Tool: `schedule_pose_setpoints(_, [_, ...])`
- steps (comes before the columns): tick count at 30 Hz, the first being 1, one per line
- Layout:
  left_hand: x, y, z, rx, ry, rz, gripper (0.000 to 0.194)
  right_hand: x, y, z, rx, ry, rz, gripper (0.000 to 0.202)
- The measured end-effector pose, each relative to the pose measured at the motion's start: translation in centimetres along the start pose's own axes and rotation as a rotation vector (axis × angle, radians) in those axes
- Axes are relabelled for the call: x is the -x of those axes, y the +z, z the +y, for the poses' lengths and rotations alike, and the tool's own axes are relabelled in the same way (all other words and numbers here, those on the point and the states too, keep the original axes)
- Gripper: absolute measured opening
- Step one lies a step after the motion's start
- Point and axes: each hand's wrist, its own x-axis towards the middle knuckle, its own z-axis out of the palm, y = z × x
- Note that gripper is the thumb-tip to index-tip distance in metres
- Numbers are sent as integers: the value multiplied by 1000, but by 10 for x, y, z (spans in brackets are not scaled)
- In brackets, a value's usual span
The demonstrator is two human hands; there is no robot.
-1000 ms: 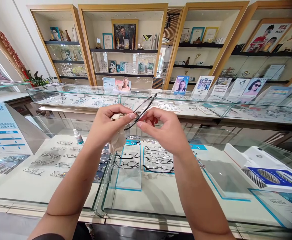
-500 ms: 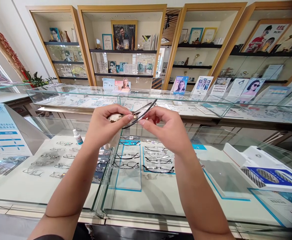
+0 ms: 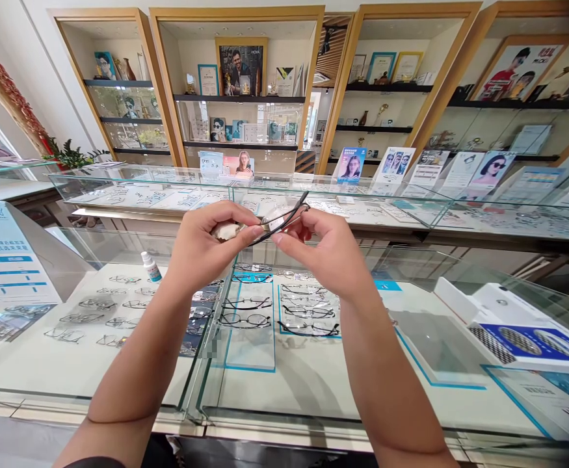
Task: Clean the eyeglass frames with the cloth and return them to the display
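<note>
My left hand (image 3: 209, 244) is closed, pinching a pair of eyeglasses (image 3: 284, 224) between thumb and forefinger. A crumpled off-white cloth (image 3: 226, 231) is tucked in the same hand, partly hidden by the fingers. My right hand (image 3: 320, 253) is also closed on the eyeglasses, thumb and bent fingers at their other side. A dark temple arm slants up between the hands, and a clear lens with a small white mark shows behind it. Both hands are raised above the glass display counter (image 3: 304, 416), not touching it.
Inside the counter lie several eyeglass frames (image 3: 245, 320) in rows. A small white spray bottle (image 3: 151, 266) stands at the left. An opened white box with a blue panel (image 3: 532, 343) sits at the right. Another glass showcase (image 3: 177, 195) runs behind, before wooden shelves (image 3: 240, 99).
The eyeglasses have turned a little in my hands, so more of a lens shows. Less of the cloth hangs below my left hand. Both arms stay nearly where they were.
</note>
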Motion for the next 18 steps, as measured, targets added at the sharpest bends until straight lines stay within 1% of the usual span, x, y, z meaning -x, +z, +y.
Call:
schedule_pose_setpoints(5, [-1,2,-2,14,69,7,10,0,0,-1,3,24,-28,7])
schedule_pose_setpoints(10, [-2,2,-7,29,136,-11,7,-1,0,-1,-35,38,-60,8])
schedule_pose_setpoints(15, [-2,0,-9,-4,162,-13,6,-2,-1,1,-77,26,-108,8])
schedule_pose_setpoints(18, [-3,-1,-10,24,154,-32,7,-2,-2,2,-81,26,-130,9])
